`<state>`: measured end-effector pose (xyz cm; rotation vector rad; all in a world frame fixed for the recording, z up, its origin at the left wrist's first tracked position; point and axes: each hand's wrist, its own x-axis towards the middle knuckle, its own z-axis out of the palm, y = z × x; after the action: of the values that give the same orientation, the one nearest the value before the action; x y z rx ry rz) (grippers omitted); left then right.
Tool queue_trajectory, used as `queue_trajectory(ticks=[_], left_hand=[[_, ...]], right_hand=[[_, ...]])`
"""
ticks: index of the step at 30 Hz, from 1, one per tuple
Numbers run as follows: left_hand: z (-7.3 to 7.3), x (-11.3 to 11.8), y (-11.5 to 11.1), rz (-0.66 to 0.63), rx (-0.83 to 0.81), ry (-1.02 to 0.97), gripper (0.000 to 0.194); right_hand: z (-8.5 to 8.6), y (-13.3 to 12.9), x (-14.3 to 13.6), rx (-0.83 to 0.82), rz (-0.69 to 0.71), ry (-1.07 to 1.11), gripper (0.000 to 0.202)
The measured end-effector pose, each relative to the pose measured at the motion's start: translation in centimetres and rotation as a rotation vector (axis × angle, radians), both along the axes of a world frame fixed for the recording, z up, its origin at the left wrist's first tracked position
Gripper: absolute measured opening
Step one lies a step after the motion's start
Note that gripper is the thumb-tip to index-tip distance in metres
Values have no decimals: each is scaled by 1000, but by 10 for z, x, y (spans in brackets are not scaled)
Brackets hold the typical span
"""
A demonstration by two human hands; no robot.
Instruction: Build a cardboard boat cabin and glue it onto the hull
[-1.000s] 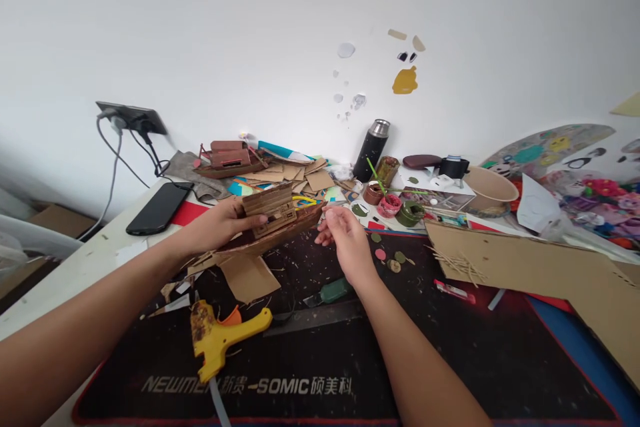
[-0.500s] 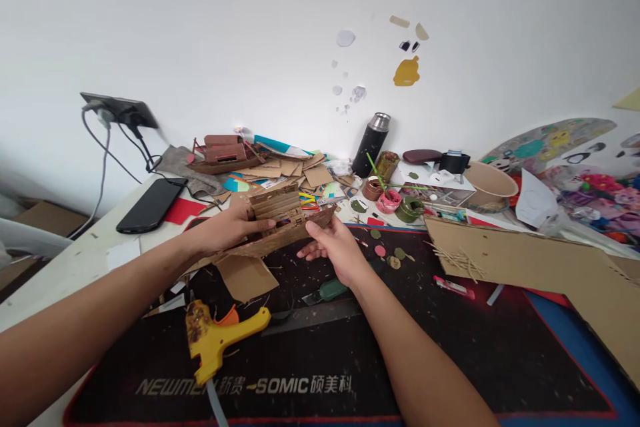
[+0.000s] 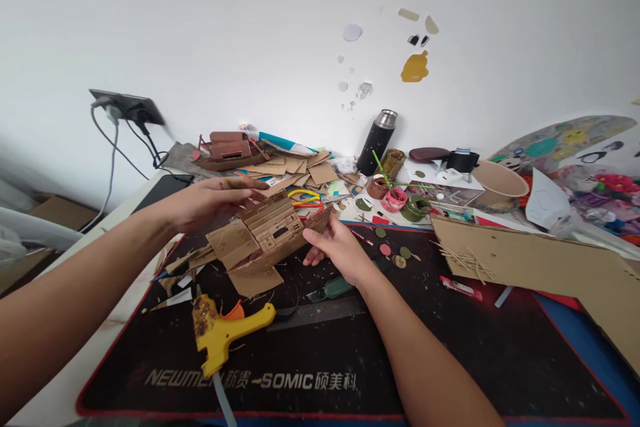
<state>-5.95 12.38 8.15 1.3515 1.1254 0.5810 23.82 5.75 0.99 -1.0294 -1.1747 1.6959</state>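
A model boat of brown cardboard, with a corrugated roof and a small cut-out window, is tilted above the dark desk mat. My right hand grips its pointed end between thumb and fingers. Beside the roof at the upper left is my left hand, its fingers stretched out and holding nothing; whether a fingertip touches the roof edge I cannot tell. A yellow glue gun lies on the mat in front of the boat. Under the boat is a flat cardboard piece.
A green-handled cutter and a dark ruler lie on the mat. Behind are cardboard scraps, a reddish-brown boat, paint jars and a black flask. A large cardboard sheet covers the right side.
My left hand has let go of the boat and moved up and left, its fingers straightening. The boat has tilted, showing more of its roof and side. My right hand keeps its grip.
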Motion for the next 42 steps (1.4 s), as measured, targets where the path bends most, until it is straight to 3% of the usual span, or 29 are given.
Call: queue_trajectory(ticks=[4, 8, 19, 26, 42], left_hand=[[-8, 8, 3, -114, -65, 13, 54], [-13, 9, 4, -149, -58, 55, 60], [-1, 7, 10, -447, 188, 335, 70], [6, 15, 3, -567, 295, 354, 57], [0, 28, -19, -468, 441, 483, 53]], right_hand=[[0, -1, -1, 19, 14, -9, 58], [0, -1, -1, 24, 28, -29, 59], [0, -2, 0, 44, 75, -60, 55], [1, -2, 0, 55, 92, -62, 57], [3, -4, 0, 67, 105, -97, 58]])
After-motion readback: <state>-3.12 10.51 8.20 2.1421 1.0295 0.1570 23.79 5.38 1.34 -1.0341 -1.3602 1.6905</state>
